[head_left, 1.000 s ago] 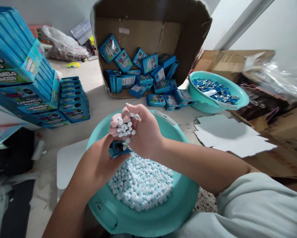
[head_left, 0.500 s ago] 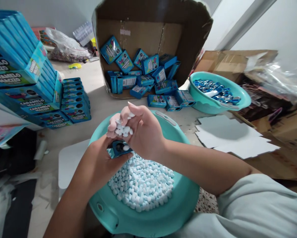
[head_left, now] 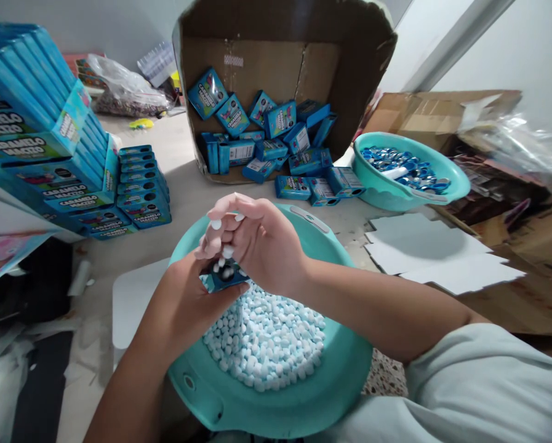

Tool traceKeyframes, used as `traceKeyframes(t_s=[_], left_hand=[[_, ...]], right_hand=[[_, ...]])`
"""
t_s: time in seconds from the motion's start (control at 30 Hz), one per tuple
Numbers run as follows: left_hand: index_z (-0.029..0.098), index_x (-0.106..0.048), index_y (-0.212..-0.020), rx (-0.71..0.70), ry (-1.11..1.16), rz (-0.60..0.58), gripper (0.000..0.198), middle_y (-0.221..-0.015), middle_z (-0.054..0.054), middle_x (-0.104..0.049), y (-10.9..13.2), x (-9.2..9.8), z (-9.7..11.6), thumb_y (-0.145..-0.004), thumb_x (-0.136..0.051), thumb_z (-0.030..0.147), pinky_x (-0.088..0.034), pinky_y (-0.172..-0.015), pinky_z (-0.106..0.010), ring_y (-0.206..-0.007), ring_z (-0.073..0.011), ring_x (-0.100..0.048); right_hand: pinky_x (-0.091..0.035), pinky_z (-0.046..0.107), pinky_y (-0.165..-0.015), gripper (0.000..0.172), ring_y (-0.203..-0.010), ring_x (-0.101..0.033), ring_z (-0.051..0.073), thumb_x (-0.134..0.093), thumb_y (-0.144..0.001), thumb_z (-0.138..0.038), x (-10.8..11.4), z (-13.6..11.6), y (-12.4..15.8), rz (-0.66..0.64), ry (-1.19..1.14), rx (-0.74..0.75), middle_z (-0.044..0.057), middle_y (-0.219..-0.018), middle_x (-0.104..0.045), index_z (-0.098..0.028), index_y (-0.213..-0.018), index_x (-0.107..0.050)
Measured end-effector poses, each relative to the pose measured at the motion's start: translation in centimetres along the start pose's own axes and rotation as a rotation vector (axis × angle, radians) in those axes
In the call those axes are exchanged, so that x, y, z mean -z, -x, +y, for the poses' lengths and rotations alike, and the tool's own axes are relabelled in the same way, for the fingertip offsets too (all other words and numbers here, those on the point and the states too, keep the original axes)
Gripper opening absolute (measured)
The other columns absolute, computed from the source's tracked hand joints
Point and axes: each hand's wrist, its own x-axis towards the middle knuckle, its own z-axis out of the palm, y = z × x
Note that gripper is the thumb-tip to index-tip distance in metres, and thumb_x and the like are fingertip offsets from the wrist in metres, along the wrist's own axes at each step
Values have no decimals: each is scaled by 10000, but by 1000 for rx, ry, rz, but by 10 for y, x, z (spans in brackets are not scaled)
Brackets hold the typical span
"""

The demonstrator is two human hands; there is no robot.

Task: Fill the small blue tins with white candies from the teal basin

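Over the turquoise basin, my left hand grips a small blue candy box with a dark round hole facing up. Just above it, my right hand is cupped with its fingers curled. A few white candies sit in that palm and at the fingers, and some are dropping at the hole. The fingers of my left hand are partly hidden behind the right one. Many pale candies lie heaped in the basin below.
A cardboard box on its side holds blue candy boxes, some spilling out front. Blue boxes stand stacked at left. Another turquoise basin holds small blue-and-silver pieces. White card sheets lie at right.
Most of the candies in my right palm have gone down toward the box's hole; only a few remain in the hand. Both hands stay nearly in place.
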Motion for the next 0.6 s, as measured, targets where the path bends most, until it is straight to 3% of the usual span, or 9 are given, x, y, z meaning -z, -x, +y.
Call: traceKeyframes(t_s=[0.17, 0.43, 0.6], left_hand=[[233, -732, -1012, -23, -61, -111, 278, -994, -44, -768, 2, 9, 8, -792, -754, 401, -604, -753, -361, -934, -265, -727], [254, -735, -1082, -8, -34, -97, 326, -1066, -42, -774, 0, 9, 7, -784, -773, 381, -605, -810, -381, -1005, -279, -727], [257, -729, -1100, -14, -36, -68, 352, -1068, -33, -780, 1, 11, 12, -776, -772, 388, -608, -847, -388, -1006, -276, -735]], right_hand=[[-565, 324, -775, 407, -728, -711, 185, -528, -944, -574, -1, -1, 2, 11, 23, 0, 3, -648, -655, -206, -861, -682], [-571, 323, -783, 530, -741, -710, 190, -538, -921, -691, -2, -2, 2, -5, 84, 15, 16, -653, -658, -202, -804, -707], [-564, 340, -845, 618, -882, -707, 214, -511, -917, -749, -3, -6, 4, -93, 176, 22, 56, -754, -703, -198, -725, -712]])
